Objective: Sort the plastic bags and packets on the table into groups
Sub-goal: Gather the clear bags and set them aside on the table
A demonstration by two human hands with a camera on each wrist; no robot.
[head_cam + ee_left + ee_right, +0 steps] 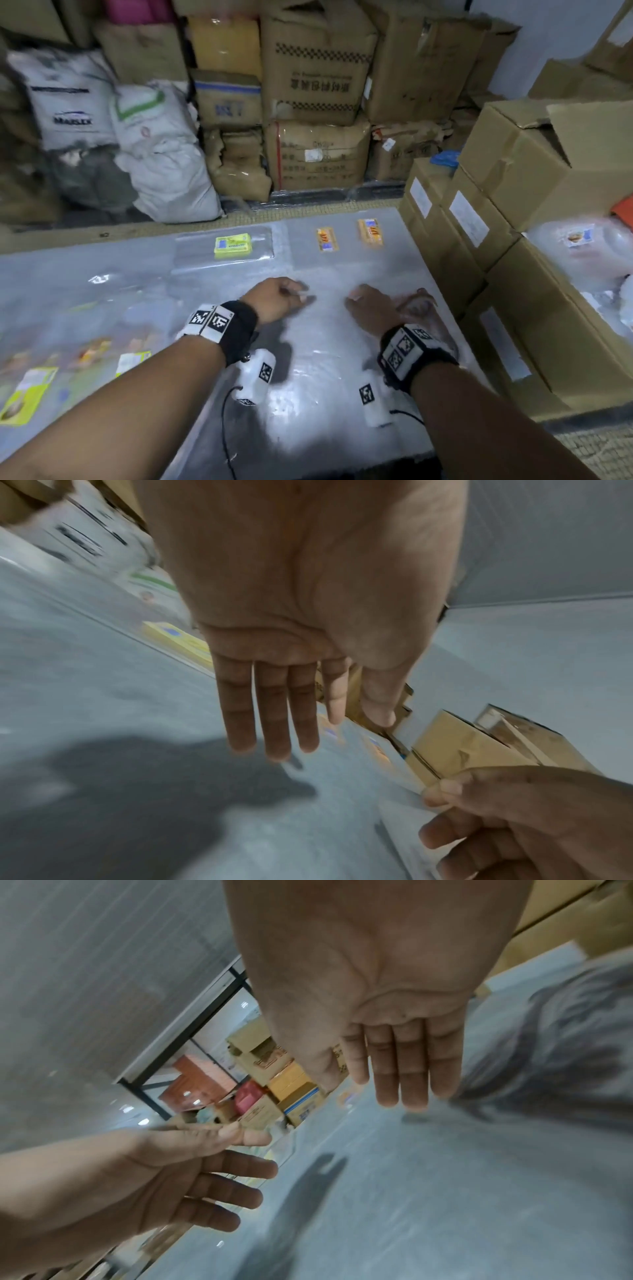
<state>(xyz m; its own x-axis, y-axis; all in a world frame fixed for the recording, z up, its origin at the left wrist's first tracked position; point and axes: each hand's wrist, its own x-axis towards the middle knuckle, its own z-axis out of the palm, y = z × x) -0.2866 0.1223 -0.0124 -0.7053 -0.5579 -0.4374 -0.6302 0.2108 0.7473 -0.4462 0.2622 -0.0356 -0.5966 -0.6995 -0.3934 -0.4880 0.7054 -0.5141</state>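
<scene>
My left hand hovers low over the plastic-covered table, fingers straight, thumb close to the index finger with nothing visible between them. My right hand lies a little to its right, fingers straight. A clear bag with dark print lies against its little-finger side; I cannot tell whether the hand holds it. At the far edge lie a yellow-green packet in a clear sleeve and two orange packets. Several coloured packets lie at the near left.
Cardboard boxes stand stacked against the table's right edge, with clear bags on top of them. Behind the table are more stacked boxes and white sacks. Wrist-camera cables trail near the front edge.
</scene>
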